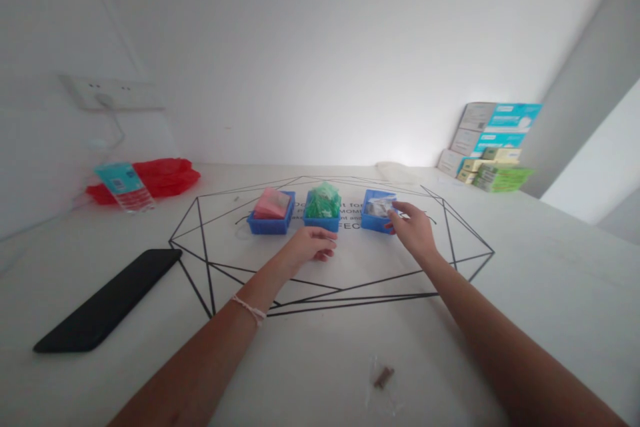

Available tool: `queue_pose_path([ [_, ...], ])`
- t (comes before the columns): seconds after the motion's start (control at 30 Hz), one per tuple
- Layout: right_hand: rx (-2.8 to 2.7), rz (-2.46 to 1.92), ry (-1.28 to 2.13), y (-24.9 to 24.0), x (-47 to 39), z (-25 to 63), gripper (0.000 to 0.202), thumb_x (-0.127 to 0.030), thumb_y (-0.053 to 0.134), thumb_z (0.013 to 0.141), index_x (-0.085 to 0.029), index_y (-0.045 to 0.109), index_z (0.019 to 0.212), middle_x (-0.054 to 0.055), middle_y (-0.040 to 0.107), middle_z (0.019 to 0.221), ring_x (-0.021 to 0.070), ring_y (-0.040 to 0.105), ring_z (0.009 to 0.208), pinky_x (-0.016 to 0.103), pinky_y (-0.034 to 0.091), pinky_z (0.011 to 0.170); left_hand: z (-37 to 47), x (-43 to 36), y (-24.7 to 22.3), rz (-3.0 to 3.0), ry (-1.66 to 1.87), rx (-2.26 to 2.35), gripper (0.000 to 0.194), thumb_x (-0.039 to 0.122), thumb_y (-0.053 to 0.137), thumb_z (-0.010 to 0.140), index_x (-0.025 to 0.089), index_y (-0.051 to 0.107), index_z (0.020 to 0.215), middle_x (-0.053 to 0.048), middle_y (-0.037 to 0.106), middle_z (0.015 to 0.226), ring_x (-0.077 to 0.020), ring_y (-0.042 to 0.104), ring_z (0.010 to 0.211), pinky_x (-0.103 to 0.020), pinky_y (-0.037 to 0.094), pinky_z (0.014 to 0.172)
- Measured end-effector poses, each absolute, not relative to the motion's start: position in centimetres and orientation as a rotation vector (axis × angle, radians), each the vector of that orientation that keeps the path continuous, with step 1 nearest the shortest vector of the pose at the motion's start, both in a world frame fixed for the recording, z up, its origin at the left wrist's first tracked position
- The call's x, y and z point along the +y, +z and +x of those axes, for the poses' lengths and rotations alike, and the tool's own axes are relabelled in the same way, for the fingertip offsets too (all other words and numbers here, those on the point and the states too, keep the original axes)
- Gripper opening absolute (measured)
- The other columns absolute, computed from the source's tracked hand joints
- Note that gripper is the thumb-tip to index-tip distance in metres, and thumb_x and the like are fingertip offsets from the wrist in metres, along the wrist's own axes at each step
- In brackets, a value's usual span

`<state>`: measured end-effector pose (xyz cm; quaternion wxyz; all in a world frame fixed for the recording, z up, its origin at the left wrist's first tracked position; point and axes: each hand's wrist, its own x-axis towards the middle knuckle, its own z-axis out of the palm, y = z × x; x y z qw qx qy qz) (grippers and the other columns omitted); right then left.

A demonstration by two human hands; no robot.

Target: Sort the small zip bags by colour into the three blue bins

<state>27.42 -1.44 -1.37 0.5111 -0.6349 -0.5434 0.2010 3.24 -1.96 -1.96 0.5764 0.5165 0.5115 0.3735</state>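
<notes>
Three blue bins stand in a row on the white table. The left bin (270, 225) holds pink packets (271, 203), and the middle bin (321, 221) holds green packets (324, 201). In the right bin (376, 221) lie clear plastic packets (381, 205). My right hand (413, 227) is at the right edge of that bin, its thumb and fingers apart around the bin's side and the packets' edge. My left hand (313, 245) hovers just in front of the middle bin, fingers loosely curled and apart, holding nothing. A small clear bag with brown pieces (384, 377) lies near the front.
A black flat slab (110, 300) lies at the left. Behind it are a red plastic bag (167, 177) and a blue-and-white packet (124, 185). Stacked boxes (493, 137) and a green pack (503, 177) stand at the back right, by the wall.
</notes>
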Motion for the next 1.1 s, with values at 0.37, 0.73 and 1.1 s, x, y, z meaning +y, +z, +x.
queue_pose_path([
  [0.37, -2.588, -1.418, 1.439, 2.3, -7.0, 25.5, 0.057, -0.040, 0.092, 0.042, -0.017, 0.070, 0.089, -0.002, 0.065, 0.077, 0.0139, 0.056, 0.063, 0.024, 0.042, 0.055, 3.2, -1.9, -2.1, 1.245, 0.840, 1.207, 0.020, 0.012, 0.081, 0.060, 0.013, 0.073, 0.078, -0.002, 0.067, 0.061, -0.0124, 0.062, 0.057, -0.025, 0.049, 0.059],
  [0.73, -2.707, -1.005, 1.789, 0.6, -8.8, 22.6, 0.027, -0.038, 0.082, 0.066, -0.015, 0.069, 0.070, -0.003, 0.063, 0.062, 0.0099, 0.055, 0.055, 0.021, 0.038, 0.051, 3.1, -1.8, -2.1, 1.262, 0.807, 1.205, 0.021, 0.013, 0.080, 0.058, 0.012, 0.073, 0.078, -0.003, 0.069, 0.061, -0.0117, 0.060, 0.054, -0.026, 0.049, 0.058],
  [1.1, -1.624, -1.194, 1.250, -2.3, -3.4, 23.8, 0.020, -0.034, 0.076, 0.068, -0.015, 0.069, 0.067, 0.000, 0.063, 0.057, 0.0099, 0.054, 0.050, 0.023, 0.044, 0.051, 3.1, -2.1, -1.8, 1.258, 0.722, 1.128, 0.035, 0.043, 0.085, 0.061, 0.011, 0.075, 0.069, -0.011, 0.074, 0.074, -0.0144, 0.064, 0.063, -0.028, 0.050, 0.062],
])
